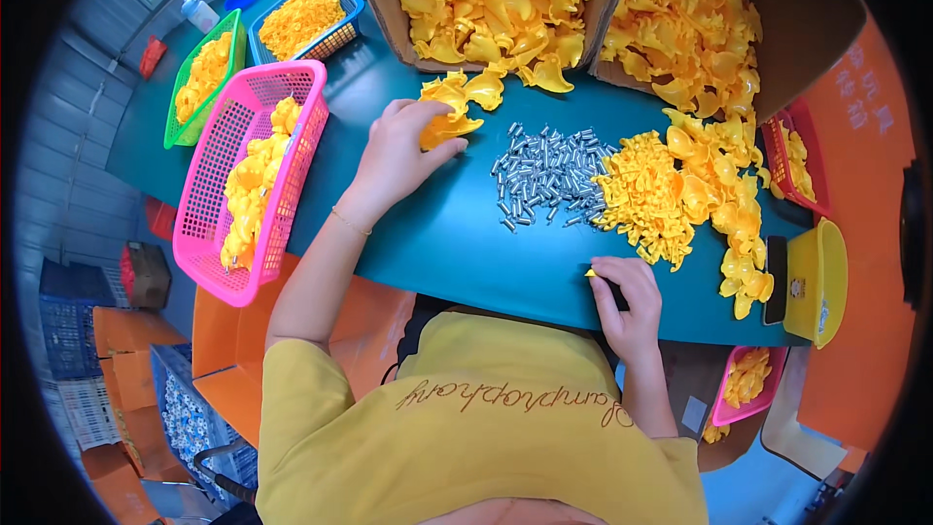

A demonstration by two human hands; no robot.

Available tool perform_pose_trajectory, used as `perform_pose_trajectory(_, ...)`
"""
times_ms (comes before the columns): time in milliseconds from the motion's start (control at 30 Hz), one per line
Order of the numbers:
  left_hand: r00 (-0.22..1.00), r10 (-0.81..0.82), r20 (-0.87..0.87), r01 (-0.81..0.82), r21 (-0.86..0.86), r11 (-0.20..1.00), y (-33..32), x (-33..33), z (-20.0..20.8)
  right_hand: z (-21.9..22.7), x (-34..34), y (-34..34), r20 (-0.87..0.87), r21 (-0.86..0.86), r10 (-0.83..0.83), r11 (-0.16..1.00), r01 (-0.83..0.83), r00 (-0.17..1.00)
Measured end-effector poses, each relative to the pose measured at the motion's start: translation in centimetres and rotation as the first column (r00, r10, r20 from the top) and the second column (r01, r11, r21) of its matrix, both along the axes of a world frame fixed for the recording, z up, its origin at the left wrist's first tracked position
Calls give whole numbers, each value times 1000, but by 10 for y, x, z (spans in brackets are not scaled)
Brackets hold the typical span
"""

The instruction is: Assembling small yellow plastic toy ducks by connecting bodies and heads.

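Observation:
My left hand [400, 157] is at the near edge of a few loose yellow plastic shells [465, 124] in front of the cardboard box. Its thumb and fingers curve round one of these curved shells, partly hidden by the hand. Near the table's front edge, my right hand [630, 309] pinches a small yellow plastic piece [590, 273] between thumb and fingertips. Between the hands lies a heap of small silvery metal cylinders [549, 175]. Touching its right side is a pile of small yellow plastic pieces [646, 196], with larger yellow shells [714, 175] beyond.
Two cardboard boxes [601, 15] full of yellow shells stand at the back. Pink [199, 190], green [233, 58] and blue [355, 15] baskets with yellow parts are at the left. A yellow bin [818, 282], a dark phone-like slab [775, 280] and a red basket [821, 180] line the right edge.

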State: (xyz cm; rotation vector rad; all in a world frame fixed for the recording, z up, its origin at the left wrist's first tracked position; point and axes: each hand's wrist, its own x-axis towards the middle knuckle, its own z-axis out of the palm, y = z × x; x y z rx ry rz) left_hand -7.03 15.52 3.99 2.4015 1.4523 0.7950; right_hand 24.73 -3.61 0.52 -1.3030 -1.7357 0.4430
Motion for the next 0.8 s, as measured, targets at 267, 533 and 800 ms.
perform_pose_trajectory(267, 997, 2, 71, -18, 215, 976, 5, -1, 7, 1, -1, -5, -1, 33, -27, 999, 27, 1000)
perform_pose_trajectory(533, 669, -724, 167, 742, -104, 662, -93, 43, 23, -5, 7, -7, -501, -212, -179, 974, 80, 847)
perform_pose_trajectory(800, 828, -560, -8, 559, 78, 826, -103, 52, -17, 2, -19, -3, -45, -155, 115, 981, -121, 992)
